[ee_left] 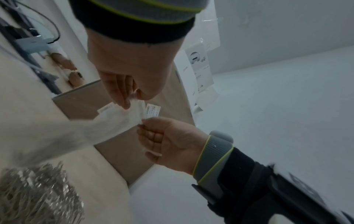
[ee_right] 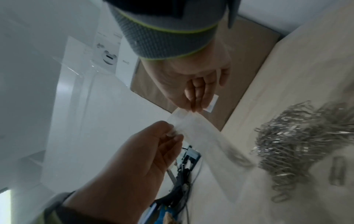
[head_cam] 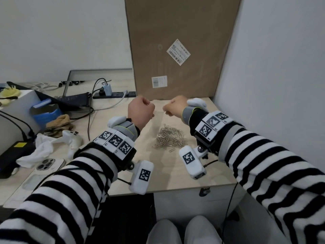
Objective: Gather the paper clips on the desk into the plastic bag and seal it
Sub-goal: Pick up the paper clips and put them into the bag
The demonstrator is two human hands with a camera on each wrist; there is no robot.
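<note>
A pile of silver paper clips lies on the light wooden desk, with one stray clip at its near edge. Above and behind the pile, my left hand and right hand are raised close together. Each pinches the top edge of a small clear plastic bag. In the left wrist view my left hand grips one corner and my right hand the other. The bag hangs down toward the clips and looks empty. It is nearly invisible in the head view.
A tall cardboard box leans against the wall right behind my hands. A white wall closes the right side. Left of the work area lie a power strip, cables, a white controller, crumpled tissue and a phone.
</note>
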